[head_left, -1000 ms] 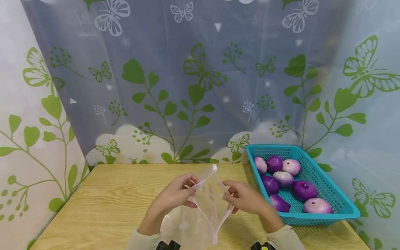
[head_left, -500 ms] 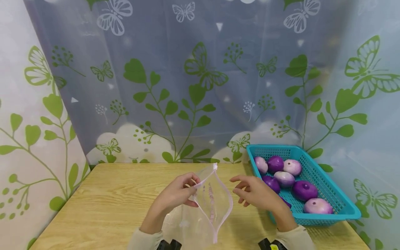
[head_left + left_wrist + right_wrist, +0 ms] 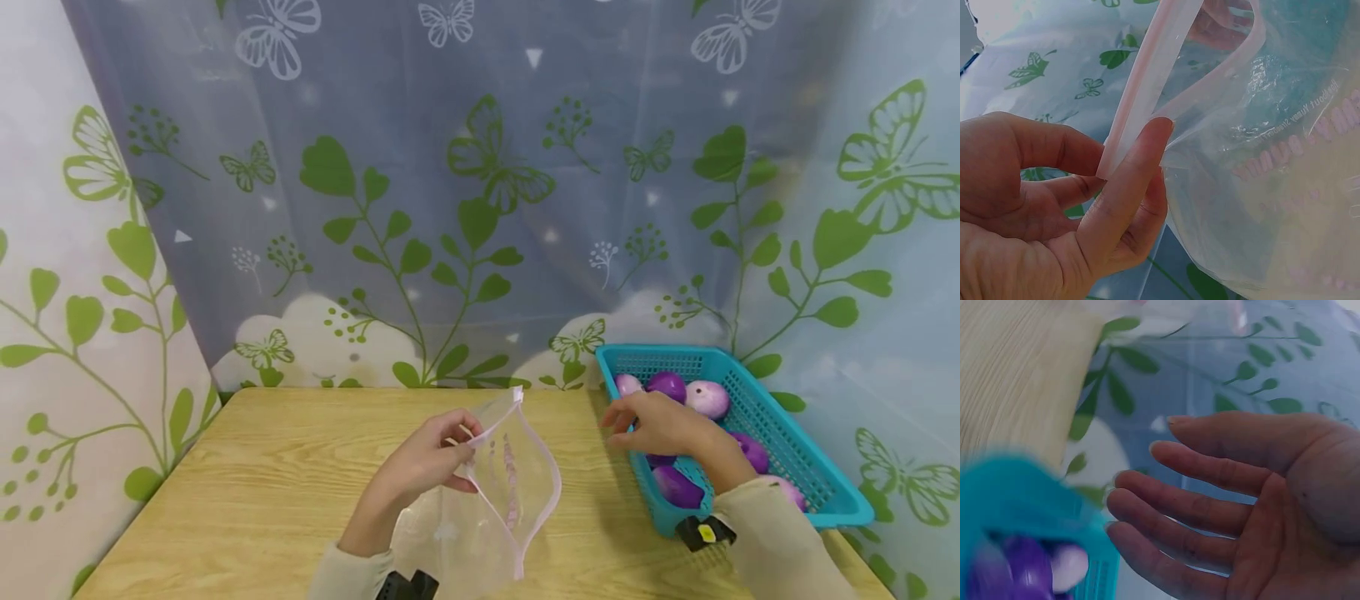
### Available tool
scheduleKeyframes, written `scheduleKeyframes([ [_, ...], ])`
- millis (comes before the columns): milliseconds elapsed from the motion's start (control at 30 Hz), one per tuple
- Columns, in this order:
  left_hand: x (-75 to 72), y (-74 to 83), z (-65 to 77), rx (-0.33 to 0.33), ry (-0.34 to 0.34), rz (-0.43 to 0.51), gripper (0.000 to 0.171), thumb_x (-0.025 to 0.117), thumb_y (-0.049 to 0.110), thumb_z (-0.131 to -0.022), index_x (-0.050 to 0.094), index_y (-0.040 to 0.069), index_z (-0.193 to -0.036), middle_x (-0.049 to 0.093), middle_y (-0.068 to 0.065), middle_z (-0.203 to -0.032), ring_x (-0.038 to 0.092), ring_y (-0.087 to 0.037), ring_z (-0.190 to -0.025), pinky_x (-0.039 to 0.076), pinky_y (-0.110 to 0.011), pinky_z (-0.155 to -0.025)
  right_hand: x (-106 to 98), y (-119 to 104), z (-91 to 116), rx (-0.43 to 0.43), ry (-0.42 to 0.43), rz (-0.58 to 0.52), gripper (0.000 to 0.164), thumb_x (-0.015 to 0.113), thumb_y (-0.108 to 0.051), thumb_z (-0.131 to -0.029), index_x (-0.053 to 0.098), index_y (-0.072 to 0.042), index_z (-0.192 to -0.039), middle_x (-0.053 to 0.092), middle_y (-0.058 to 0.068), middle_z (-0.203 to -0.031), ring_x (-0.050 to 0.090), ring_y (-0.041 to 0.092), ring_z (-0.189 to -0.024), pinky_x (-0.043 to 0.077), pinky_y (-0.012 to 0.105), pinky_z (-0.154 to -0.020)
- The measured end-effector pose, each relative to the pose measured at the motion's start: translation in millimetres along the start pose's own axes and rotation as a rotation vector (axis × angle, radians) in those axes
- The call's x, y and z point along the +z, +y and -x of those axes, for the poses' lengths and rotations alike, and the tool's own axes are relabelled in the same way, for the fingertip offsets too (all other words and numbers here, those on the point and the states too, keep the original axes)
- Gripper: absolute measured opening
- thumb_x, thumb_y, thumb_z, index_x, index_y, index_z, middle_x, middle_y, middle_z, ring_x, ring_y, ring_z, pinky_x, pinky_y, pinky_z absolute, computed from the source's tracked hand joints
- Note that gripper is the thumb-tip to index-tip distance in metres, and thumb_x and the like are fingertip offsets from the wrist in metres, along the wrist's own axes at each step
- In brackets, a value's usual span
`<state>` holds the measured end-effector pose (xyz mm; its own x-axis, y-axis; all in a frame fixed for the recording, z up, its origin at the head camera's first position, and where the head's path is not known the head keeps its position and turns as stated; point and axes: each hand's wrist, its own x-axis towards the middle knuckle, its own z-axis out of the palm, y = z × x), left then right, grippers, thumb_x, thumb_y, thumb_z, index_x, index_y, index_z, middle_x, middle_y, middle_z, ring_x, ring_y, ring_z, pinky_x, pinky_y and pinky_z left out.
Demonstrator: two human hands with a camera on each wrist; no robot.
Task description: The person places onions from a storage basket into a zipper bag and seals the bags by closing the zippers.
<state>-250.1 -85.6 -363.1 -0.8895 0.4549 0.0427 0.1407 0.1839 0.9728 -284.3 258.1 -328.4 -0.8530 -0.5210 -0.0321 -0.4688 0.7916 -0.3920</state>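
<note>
A clear zip bag [image 3: 536, 487] with a pink zip edge hangs over the table, its mouth spread apart. My left hand [image 3: 427, 462] pinches one edge of that mouth; in the left wrist view, thumb and fingers grip the zip strip [image 3: 1132, 100]. My right hand [image 3: 660, 425] is over the left side of a turquoise basket [image 3: 802, 450], holding nothing. In the right wrist view its fingers [image 3: 1179, 506] are loosely extended. Purple onions, some dark like the near one [image 3: 678, 486] and some pale like the far one [image 3: 707, 400], lie in the basket. The right hand and forearm hide several of them.
The wooden table [image 3: 300, 483] carries the basket on its right side. A patterned curtain [image 3: 390, 208] with butterflies and leaves stands behind the table and along both sides.
My right hand has let go of the bag's right edge and moved right to over the basket. My left hand has kept its pinch on the bag, whose mouth still gapes.
</note>
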Motion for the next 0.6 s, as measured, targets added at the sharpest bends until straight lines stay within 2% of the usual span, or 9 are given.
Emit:
scheduleKeyframes([
  [167, 0.2, -0.2, -0.5, -0.005, 0.001, 0.0, 0.015, 0.052, 0.002, -0.104, 0.054, -0.006, -0.116, 0.052, -0.013, -0.1, 0.059, -0.019, -0.081, 0.069, -0.035, -0.07, -15.8, 16.1, -3.9, 0.074, -0.098, 0.026, 0.017, 0.076, -0.014, -0.089, 0.07, -0.004, -0.101, 0.073, 0.007, -0.095, 0.067, 0.015, -0.082, 0.06, 0.03, -0.067],
  [300, -0.1, -0.6, -0.4, -0.008, 0.0, 0.001, 0.016, 0.052, 0.002, -0.104, 0.054, -0.007, -0.117, 0.052, -0.011, -0.099, 0.058, -0.018, -0.081, 0.069, -0.035, -0.071, -23.2, 24.9, -5.4, 0.21, -0.212, -0.001, 0.017, 0.076, -0.009, -0.087, 0.07, -0.004, -0.102, 0.068, 0.006, -0.094, 0.064, 0.015, -0.079, 0.063, 0.032, -0.062],
  [467, -0.4, -0.5, 0.0, -0.009, 0.001, 0.002, 0.014, 0.052, 0.002, -0.104, 0.054, -0.006, -0.115, 0.052, -0.011, -0.098, 0.058, -0.018, -0.081, 0.069, -0.035, -0.07, -23.6, 35.5, -8.0, 0.361, -0.345, -0.012, 0.02, 0.075, -0.008, -0.085, 0.07, -0.012, -0.103, 0.066, 0.005, -0.092, 0.065, 0.02, -0.083, 0.066, 0.04, -0.068],
  [600, -0.5, 0.4, 0.2, -0.014, -0.004, -0.001, 0.014, 0.052, 0.003, -0.104, 0.055, -0.005, -0.116, 0.051, -0.01, -0.098, 0.058, -0.018, -0.081, 0.069, -0.038, -0.072, -22.0, 43.1, -9.1, 0.389, -0.417, -0.009, 0.022, 0.076, -0.008, -0.085, 0.07, -0.015, -0.105, 0.067, 0.005, -0.099, 0.067, 0.024, -0.089, 0.067, 0.045, -0.071],
])
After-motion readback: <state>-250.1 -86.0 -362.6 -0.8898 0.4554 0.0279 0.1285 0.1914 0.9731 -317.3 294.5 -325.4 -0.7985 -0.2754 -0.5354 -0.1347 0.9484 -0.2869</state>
